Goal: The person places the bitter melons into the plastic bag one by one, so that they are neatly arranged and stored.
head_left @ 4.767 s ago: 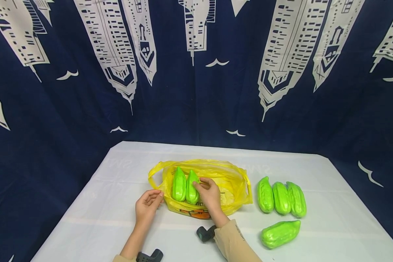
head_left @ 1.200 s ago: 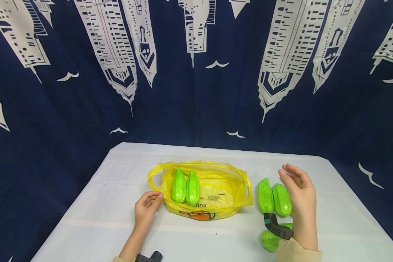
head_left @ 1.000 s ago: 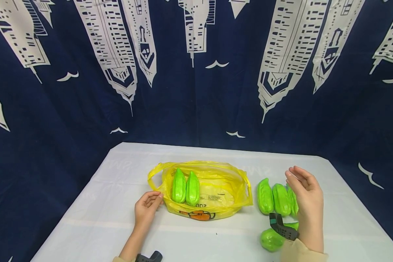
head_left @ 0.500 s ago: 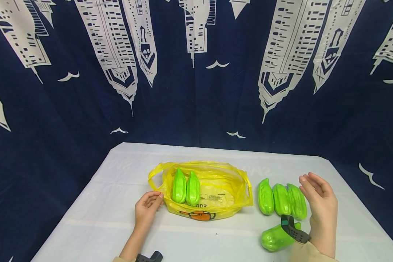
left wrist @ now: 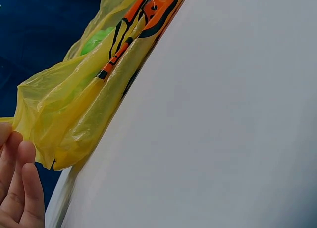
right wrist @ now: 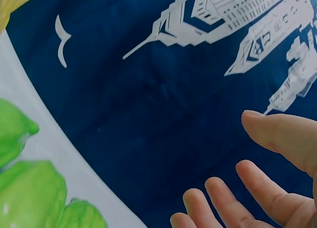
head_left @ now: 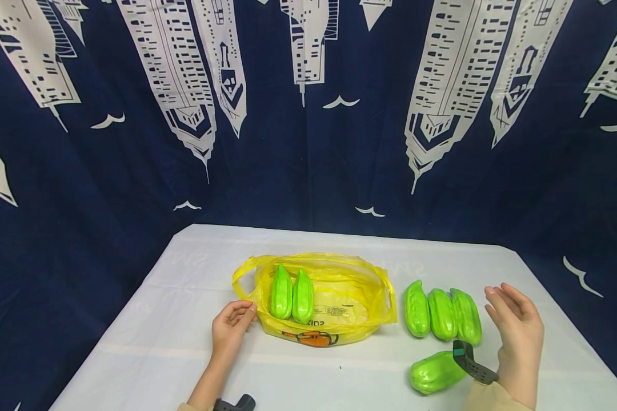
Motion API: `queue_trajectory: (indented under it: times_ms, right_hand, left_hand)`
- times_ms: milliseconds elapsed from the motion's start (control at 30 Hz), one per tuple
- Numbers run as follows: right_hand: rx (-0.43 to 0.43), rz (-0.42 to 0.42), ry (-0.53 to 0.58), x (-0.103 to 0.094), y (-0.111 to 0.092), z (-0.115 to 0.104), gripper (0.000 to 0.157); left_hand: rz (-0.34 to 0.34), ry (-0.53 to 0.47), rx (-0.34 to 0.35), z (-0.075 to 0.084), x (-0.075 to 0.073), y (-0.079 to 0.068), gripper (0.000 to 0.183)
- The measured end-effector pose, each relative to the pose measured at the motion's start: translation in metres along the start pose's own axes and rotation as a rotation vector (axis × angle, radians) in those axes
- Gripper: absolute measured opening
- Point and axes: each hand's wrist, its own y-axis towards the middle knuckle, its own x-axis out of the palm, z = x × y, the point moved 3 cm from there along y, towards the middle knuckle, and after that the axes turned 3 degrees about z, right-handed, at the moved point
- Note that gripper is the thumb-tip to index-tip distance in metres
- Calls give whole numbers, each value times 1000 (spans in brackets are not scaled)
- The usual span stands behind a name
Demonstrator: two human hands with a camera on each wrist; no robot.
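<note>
A yellow plastic bag lies spread open mid-table, its mouth facing up. Inside its left half are two glossy green ribbed gourds, the left one beside the right one. My left hand pinches the bag's left edge between thumb and fingers, as the left wrist view also shows. Raised at the right, my right hand holds nothing; its fingers are relaxed and apart from the thumb. Three more gourds stand in a row left of it: one, a middle one and another.
A single gourd lies crosswise nearer the front, partly covered by the right wrist's black camera. Everything rests on a white-covered table. A dark blue curtain with white building prints hangs behind it.
My right hand has left the second gourd in the bag, crossed over the row of gourds, and kept drifting right and nearer me. The left hand stays at the bag's edge.
</note>
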Motion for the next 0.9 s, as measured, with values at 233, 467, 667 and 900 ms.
queue_trajectory:
  times_ms: [233, 467, 667, 900]
  right_hand:
    - [19, 19, -71, -12, 25, 23, 54]
    - [27, 12, -132, -22, 60, 56, 54]
    - [85, 41, -196, -26, 81, 79, 67]
    - [91, 35, -338, -29, 107, 107, 80]
  left_hand:
    - [-2, 1, 7, 1, 0, -1, 22]
    - [1, -6, 3, -1, 0, 0, 21]
    - [3, -22, -26, 3, 1, -1, 16]
    - [-10, 4, 2, 26, 4, -9, 15]
